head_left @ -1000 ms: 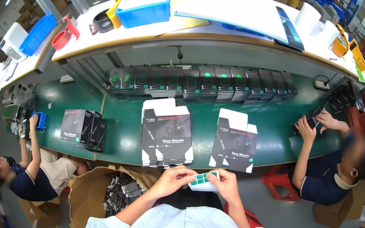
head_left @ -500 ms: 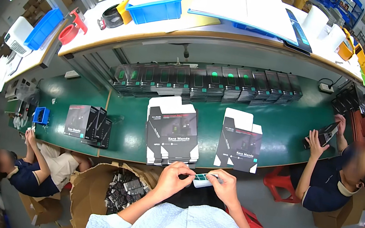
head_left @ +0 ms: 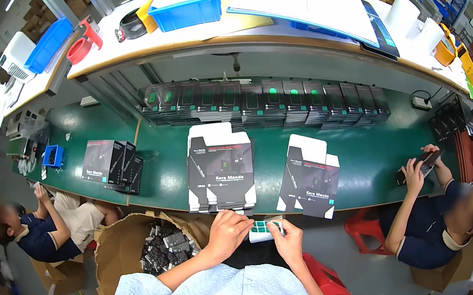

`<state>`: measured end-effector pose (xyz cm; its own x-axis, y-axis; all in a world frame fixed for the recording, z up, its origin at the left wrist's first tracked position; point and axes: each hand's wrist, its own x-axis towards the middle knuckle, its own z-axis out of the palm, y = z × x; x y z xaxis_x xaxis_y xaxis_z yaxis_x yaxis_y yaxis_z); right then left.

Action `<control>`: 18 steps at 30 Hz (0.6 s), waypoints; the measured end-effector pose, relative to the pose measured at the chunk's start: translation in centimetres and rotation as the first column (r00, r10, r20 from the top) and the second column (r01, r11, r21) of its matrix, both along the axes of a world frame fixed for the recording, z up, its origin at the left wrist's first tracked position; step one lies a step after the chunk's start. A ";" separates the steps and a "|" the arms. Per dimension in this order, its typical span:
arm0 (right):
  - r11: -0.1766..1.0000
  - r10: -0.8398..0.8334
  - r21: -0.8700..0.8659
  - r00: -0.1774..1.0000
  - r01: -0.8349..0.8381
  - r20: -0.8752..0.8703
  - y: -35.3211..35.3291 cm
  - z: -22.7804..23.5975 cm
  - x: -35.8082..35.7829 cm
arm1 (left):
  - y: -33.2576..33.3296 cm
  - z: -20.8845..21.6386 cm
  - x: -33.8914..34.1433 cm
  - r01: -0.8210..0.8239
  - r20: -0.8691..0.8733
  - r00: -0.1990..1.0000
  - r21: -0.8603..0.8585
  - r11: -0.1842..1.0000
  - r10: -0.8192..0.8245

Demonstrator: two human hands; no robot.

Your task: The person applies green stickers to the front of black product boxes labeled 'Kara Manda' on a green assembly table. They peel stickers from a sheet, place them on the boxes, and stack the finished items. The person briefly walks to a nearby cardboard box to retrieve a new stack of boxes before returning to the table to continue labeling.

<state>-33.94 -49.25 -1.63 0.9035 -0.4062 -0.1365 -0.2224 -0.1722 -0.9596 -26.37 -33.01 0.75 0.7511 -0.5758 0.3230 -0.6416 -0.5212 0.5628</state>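
A small white sheet with green square stickers (head_left: 260,231) is between my hands, just off the table's front edge. My right hand (head_left: 288,243) pinches its right end, thumb on top. My left hand (head_left: 225,235) is closed, with thumb and forefinger together at the sheet's left edge; whether a single sticker is between them is too small to tell. Beyond my left hand lies a stack of flat, unfolded black-and-white cartons (head_left: 221,173). A second flat carton (head_left: 310,182) lies to its right on the green table (head_left: 274,147).
Rows of stacked black boxes (head_left: 250,103) line the back beneath a white shelf (head_left: 217,41). Several upright black cartons (head_left: 106,160) stand at left. An open cardboard box (head_left: 113,246) of small packets is beside my left arm. Co-workers sit at left (head_left: 50,235) and right (head_left: 442,226).
The sticker sheet has tilted to show more of its green face, and both hands have shifted slightly. At right, the co-worker's hands and black box have moved a little.
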 end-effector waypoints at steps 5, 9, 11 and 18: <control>0.999 -0.032 0.042 0.999 0.033 -0.016 0.2 -0.7 -0.1 | -0.1 -0.6 0.0 0.027 0.041 0.999 0.018 0.999 -0.028; 0.997 -0.062 0.043 0.997 0.063 -0.039 0.3 -1.9 -0.1 | 0.0 -1.2 0.4 0.104 0.052 0.993 0.038 0.994 -0.106; 0.994 -0.103 0.029 0.993 0.104 -0.053 0.4 -2.9 -0.1 | 0.1 -2.2 0.9 0.168 0.042 0.985 0.047 0.985 -0.170; 0.963 -0.251 0.068 0.961 0.260 -0.115 -0.6 -10.2 -1.7 | 0.1 -7.0 7.7 0.057 -0.360 0.931 -0.019 0.998 -0.060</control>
